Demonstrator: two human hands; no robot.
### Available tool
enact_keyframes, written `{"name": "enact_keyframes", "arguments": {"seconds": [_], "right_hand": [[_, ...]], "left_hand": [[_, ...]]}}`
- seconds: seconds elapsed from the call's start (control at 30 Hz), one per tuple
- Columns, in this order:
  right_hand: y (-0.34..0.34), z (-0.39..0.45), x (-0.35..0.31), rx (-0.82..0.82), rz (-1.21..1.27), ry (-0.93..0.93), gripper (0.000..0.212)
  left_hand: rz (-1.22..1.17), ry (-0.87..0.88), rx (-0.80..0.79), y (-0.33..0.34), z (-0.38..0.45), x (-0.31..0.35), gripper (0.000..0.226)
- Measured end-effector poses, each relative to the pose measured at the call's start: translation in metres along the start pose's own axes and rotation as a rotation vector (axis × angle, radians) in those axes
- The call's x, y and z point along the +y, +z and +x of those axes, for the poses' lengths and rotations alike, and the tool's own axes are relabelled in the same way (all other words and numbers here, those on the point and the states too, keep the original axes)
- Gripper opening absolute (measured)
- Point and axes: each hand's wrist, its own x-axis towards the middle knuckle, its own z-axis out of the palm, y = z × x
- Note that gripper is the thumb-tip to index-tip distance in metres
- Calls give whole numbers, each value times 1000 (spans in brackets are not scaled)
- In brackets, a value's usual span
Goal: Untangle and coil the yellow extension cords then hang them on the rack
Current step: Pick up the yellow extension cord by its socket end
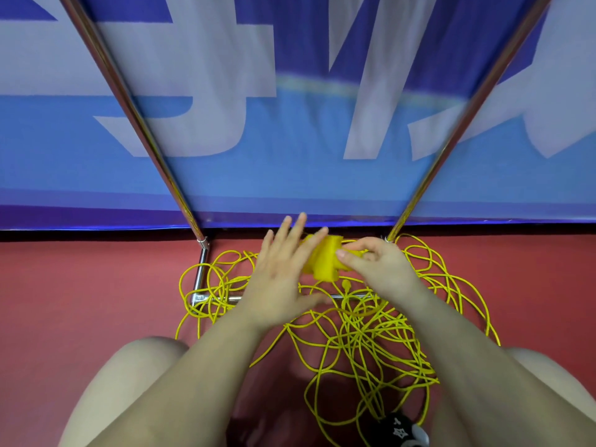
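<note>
A loose tangle of thin yellow extension cord [361,333] is spread over the red floor between my knees and the rack's base. Among it lies a yellow socket block [324,264], blurred and partly covered by my hands. My left hand [280,272] has its fingers spread, palm against the block's left side. My right hand [374,261] pinches the block's right end with fingers and thumb. A small yellow plug [345,284] shows just below the block. The rack's two slanted metal poles [142,124] rise on either side.
The rack's base bar [201,275] lies on the floor under the cords. A blue and white banner [290,140] stands right behind the rack. My bare knees fill the bottom corners, and a dark shoe [403,430] sits at the bottom right.
</note>
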Motion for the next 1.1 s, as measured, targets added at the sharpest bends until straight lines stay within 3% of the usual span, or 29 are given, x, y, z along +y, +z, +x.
{"name": "enact_keyframes", "arguments": {"seconds": [0.1, 0.3, 0.4, 0.53, 0.63, 0.73, 0.8, 0.87, 1.0, 1.1], "right_hand": [[6, -3, 0, -147, -38, -13, 16], [6, -10, -14, -296, 2, -19, 30], [5, -10, -4, -349, -117, -73, 26], [3, -7, 15, -291, -456, -220, 12], [5, -5, 18, -273, -580, -238, 16], [13, -11, 11, -277, -437, -199, 21], [20, -16, 6, -226, -293, -210, 16], [30, -23, -5, -205, -177, -230, 5], [45, -33, -29, -199, -146, -301, 55], [53, -36, -41, -175, -186, -380, 63]], "left_hand": [[52, 56, -121, 4, -4, 2, 98], [-90, -22, 15, -4, -8, -10, 70], [-156, -160, 140, -17, -12, -20, 69], [-243, -312, 233, -34, -19, -28, 69], [-449, -446, 394, -49, -21, -37, 51], [-613, -662, 648, -74, -26, -61, 40], [-646, -654, 608, -89, -33, -58, 35], [-687, -598, 471, -94, -38, -44, 34], [-691, -483, 180, -101, -40, -19, 41], [-707, -406, -1, -113, -43, -7, 47]]}}
